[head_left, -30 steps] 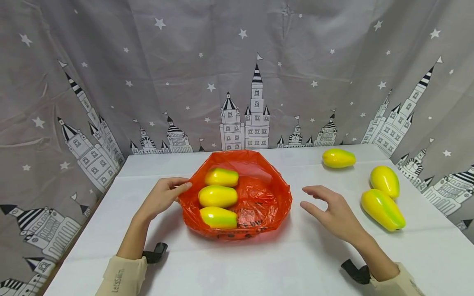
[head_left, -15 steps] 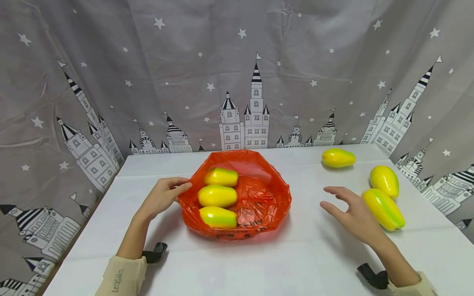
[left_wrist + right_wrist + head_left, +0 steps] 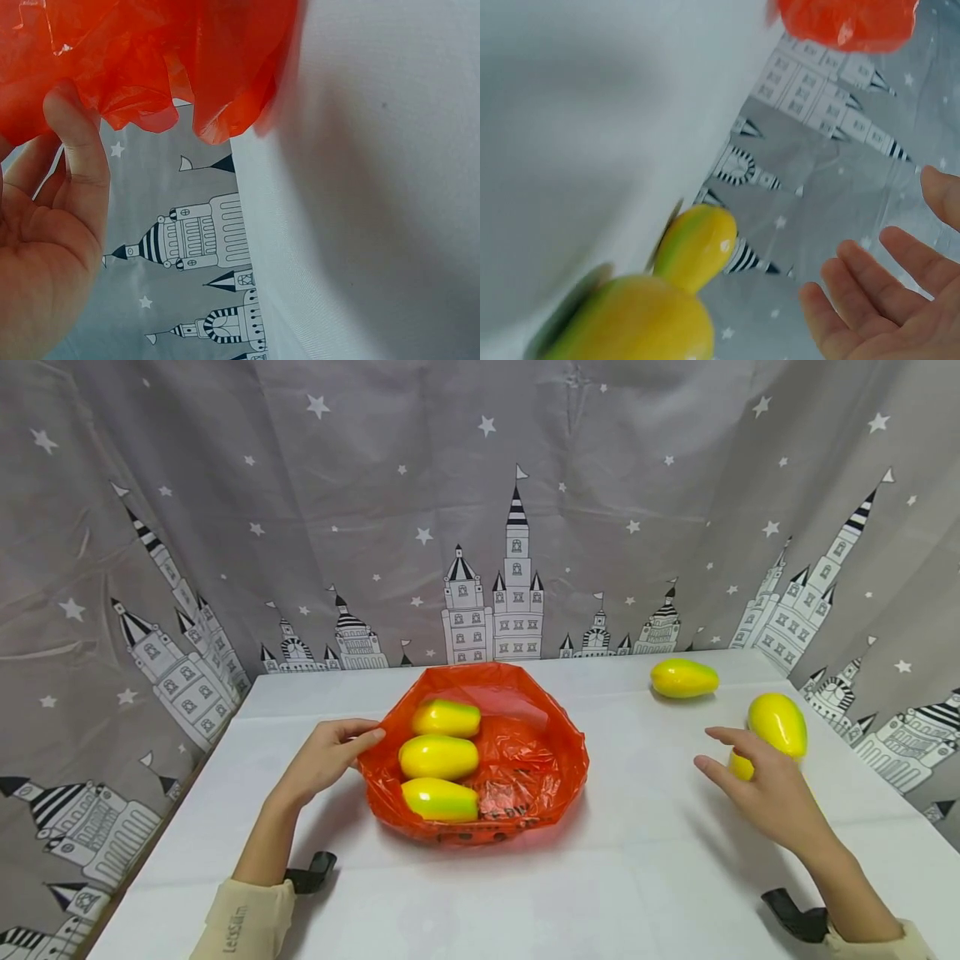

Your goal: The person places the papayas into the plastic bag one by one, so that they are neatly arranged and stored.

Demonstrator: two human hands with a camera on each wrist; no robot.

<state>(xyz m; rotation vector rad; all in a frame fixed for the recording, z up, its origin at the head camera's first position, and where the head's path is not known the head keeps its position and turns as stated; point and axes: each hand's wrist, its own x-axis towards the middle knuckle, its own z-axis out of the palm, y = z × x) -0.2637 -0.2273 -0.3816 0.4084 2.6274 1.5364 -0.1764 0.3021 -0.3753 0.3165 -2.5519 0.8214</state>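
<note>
A red plastic bag (image 3: 558,764) stands with its mouth wide apart on the white table. Three glossy yellow-green papayas lie stacked in its left half, among them the middle papaya (image 3: 438,757). My left hand (image 3: 321,764) pinches the bag's left rim between thumb and fingers. Holding nothing, my right hand (image 3: 776,793) hovers at the right with its fingers spread. It partly hides one papaya (image 3: 741,767) beneath it. Another papaya (image 3: 778,724) lies just behind that one. In the right wrist view, the right fingers are apart from the papayas (image 3: 634,322).
A further papaya (image 3: 684,678) lies near the table's back right. Behind the table (image 3: 555,893) hangs a grey curtain (image 3: 360,485) printed with castles and stars. Black straps (image 3: 795,917) are worn on both wrists.
My right hand has moved rightward from beside the bag to over the papayas at the right, now covering most of the nearest one. The left hand stays at the bag's rim.
</note>
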